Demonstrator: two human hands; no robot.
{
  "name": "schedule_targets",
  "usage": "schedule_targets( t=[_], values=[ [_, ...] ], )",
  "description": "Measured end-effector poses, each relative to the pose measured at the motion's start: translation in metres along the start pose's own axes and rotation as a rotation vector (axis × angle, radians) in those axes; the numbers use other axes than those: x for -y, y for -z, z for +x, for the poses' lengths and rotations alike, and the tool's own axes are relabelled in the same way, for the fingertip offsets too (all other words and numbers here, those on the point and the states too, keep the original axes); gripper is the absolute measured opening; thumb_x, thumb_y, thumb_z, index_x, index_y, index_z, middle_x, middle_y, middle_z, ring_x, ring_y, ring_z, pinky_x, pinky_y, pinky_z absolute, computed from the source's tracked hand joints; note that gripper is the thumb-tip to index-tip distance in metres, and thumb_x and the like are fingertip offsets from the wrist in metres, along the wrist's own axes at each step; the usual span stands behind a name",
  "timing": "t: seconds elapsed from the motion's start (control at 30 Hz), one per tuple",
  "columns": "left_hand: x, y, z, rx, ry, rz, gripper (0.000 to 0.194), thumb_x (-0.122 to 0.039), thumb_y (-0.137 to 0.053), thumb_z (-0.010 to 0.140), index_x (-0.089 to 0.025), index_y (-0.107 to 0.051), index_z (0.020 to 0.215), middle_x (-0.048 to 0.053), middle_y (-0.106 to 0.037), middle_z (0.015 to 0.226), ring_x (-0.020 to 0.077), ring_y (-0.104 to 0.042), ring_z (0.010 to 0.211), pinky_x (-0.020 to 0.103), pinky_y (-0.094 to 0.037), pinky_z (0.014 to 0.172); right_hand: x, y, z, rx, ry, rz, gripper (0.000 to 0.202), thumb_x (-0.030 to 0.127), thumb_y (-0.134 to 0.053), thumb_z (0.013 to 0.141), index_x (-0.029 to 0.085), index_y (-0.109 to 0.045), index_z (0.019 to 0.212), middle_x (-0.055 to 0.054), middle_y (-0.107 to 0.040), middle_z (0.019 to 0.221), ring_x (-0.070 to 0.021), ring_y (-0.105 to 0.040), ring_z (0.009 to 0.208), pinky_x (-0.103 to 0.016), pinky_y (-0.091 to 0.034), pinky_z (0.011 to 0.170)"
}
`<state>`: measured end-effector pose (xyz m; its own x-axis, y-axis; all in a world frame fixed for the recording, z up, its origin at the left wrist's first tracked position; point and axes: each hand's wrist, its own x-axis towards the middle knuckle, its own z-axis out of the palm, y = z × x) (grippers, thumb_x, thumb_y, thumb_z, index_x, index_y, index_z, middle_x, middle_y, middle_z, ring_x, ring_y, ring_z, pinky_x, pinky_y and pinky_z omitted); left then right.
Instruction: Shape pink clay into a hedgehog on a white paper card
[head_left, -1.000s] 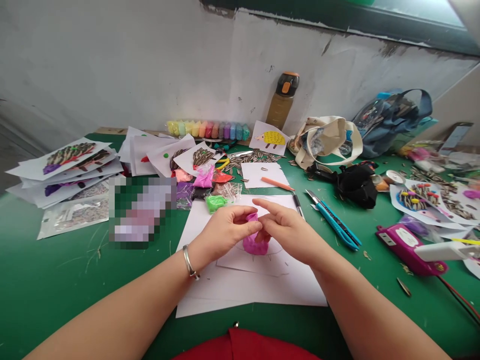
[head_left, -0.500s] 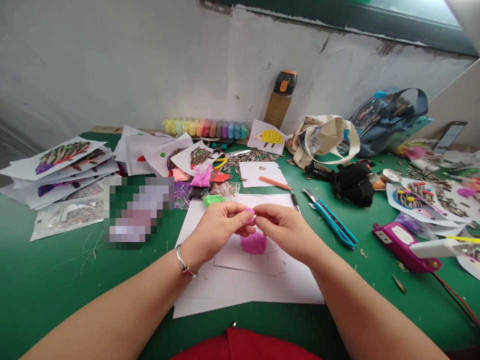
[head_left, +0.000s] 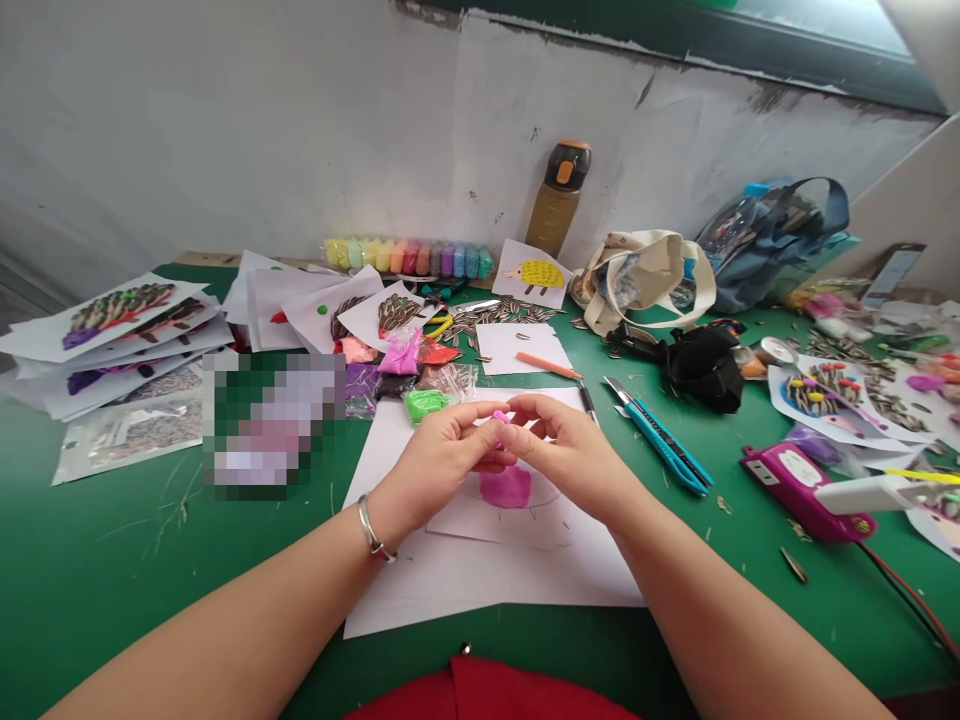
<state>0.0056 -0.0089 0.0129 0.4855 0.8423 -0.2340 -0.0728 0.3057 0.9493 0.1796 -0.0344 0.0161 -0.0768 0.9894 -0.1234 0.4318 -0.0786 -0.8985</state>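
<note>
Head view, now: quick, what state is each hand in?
Left hand: closed, pinching a small piece of pink clay.
Right hand: curled in at the same piece; whether it grips too cannot be told.

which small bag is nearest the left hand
The green bag lies closest to the left hand; the others, like the pink bag, sit farther away.

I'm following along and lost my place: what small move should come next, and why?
I'd probably press the pink piece between the left hand and right hand onto the drawn shape beside the pink patch: the patch covers only part of that shape, whose right end is bare.
</note>
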Motion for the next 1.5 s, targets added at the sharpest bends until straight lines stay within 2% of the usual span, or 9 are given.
schedule_targets(
  t=[0.3, 0.47, 0.63, 0.8, 0.9, 1.0, 1.2, 1.33, 1.5],
  values=[
    [-0.005, -0.001, -0.004, 0.006, 0.036, 0.104, 0.057, -0.039, -0.077, 0.081, -0.017, -0.059, 0.131, 0.002, -0.073, 0.071, 0.0172, -0.070, 0.067, 0.029, -0.058, 0.067, -0.004, 0.001, 0.002, -0.057, -0.040, 0.111, 0.040, 0.060, -0.066, 0.084, 0.021, -0.061, 0.088, 0.001, -0.060, 0.080, -0.0145, -0.053, 0.072, -0.028, -0.043, 0.065],
    [-0.008, 0.001, -0.003, 0.031, 0.003, 0.165, 0.054, -0.041, -0.076, 0.081, -0.016, -0.062, 0.126, 0.000, -0.070, 0.067, 0.0163, -0.068, 0.063, 0.028, -0.055, 0.064, 0.000, 0.001, 0.001, 0.145, -0.047, 0.251, 0.032, 0.049, -0.063, 0.088, 0.019, -0.062, 0.077, 0.002, -0.060, 0.070, -0.0119, -0.051, 0.061, -0.025, -0.039, 0.058],
    [-0.005, 0.006, -0.001, 0.148, 0.044, 0.061, 0.054, -0.049, -0.075, 0.083, -0.019, -0.063, 0.126, 0.003, -0.073, 0.079, 0.0176, -0.070, 0.073, 0.029, -0.056, 0.069, 0.000, 0.004, 0.002, 0.151, -0.025, 0.370, 0.031, 0.045, -0.064, 0.087, 0.019, -0.060, 0.072, 0.004, -0.053, 0.061, -0.0099, -0.045, 0.056, -0.024, -0.036, 0.055],
    [-0.001, 0.012, 0.002, 0.158, 0.075, -0.027, 0.049, -0.063, -0.068, 0.084, -0.015, -0.069, 0.098, 0.009, -0.074, 0.090, 0.0195, -0.073, 0.080, 0.031, -0.058, 0.075, 0.000, 0.005, 0.002, 0.049, -0.013, 0.301, 0.031, 0.044, -0.063, 0.089, 0.018, -0.062, 0.072, 0.004, -0.054, 0.062, -0.0102, -0.046, 0.057, -0.025, -0.037, 0.055],
    [-0.002, 0.012, 0.004, 0.094, 0.083, -0.014, 0.042, -0.055, -0.076, 0.080, -0.014, -0.068, 0.085, 0.006, -0.072, 0.081, 0.0174, -0.071, 0.074, 0.029, -0.057, 0.073, 0.000, 0.003, 0.002, 0.003, -0.004, 0.235, 0.033, 0.047, -0.061, 0.090, 0.019, -0.062, 0.072, 0.003, -0.057, 0.065, -0.0107, -0.048, 0.058, -0.025, -0.038, 0.056],
    [-0.005, 0.011, 0.003, 0.047, 0.063, 0.042, 0.034, -0.045, -0.080, 0.078, -0.014, -0.068, 0.079, 0.003, -0.069, 0.072, 0.0149, -0.068, 0.069, 0.027, -0.057, 0.069, 0.000, 0.003, 0.003, 0.048, -0.011, 0.273, 0.041, 0.054, -0.058, 0.091, 0.018, -0.062, 0.071, 0.002, -0.057, 0.064, -0.0108, -0.049, 0.057, -0.025, -0.038, 0.056],
    [-0.005, 0.011, 0.002, 0.069, 0.044, 0.071, 0.036, -0.047, -0.080, 0.077, -0.013, -0.068, 0.077, 0.003, -0.068, 0.071, 0.0136, -0.066, 0.066, 0.024, -0.054, 0.065, -0.001, 0.003, 0.002, 0.170, -0.110, 0.356, 0.038, 0.053, -0.075, 0.078, 0.017, -0.062, 0.072, 0.003, -0.057, 0.060, -0.0095, -0.048, 0.054, -0.023, -0.036, 0.052],
    [-0.002, 0.013, 0.003, 0.105, 0.063, 0.019, 0.041, -0.054, -0.073, 0.082, -0.014, -0.066, 0.077, 0.003, -0.068, 0.073, 0.0145, -0.067, 0.068, 0.027, -0.056, 0.069, -0.001, 0.004, 0.003, 0.173, -0.106, 0.363, 0.038, 0.052, -0.074, 0.079, 0.017, -0.063, 0.073, 0.003, -0.058, 0.058, -0.0099, -0.051, 0.053, -0.023, -0.036, 0.051],
    [-0.005, 0.013, 0.004, 0.060, -0.016, 0.093, 0.034, -0.044, -0.078, 0.080, -0.014, -0.066, 0.071, 0.000, -0.064, 0.065, 0.0102, -0.061, 0.062, 0.020, -0.051, 0.060, -0.001, 0.009, 0.003, 0.181, -0.095, 0.286, 0.041, 0.058, -0.073, 0.079, 0.017, -0.071, 0.078, 0.003, -0.057, 0.055, -0.0096, -0.048, 0.052, -0.023, -0.034, 0.051]
  ],
)
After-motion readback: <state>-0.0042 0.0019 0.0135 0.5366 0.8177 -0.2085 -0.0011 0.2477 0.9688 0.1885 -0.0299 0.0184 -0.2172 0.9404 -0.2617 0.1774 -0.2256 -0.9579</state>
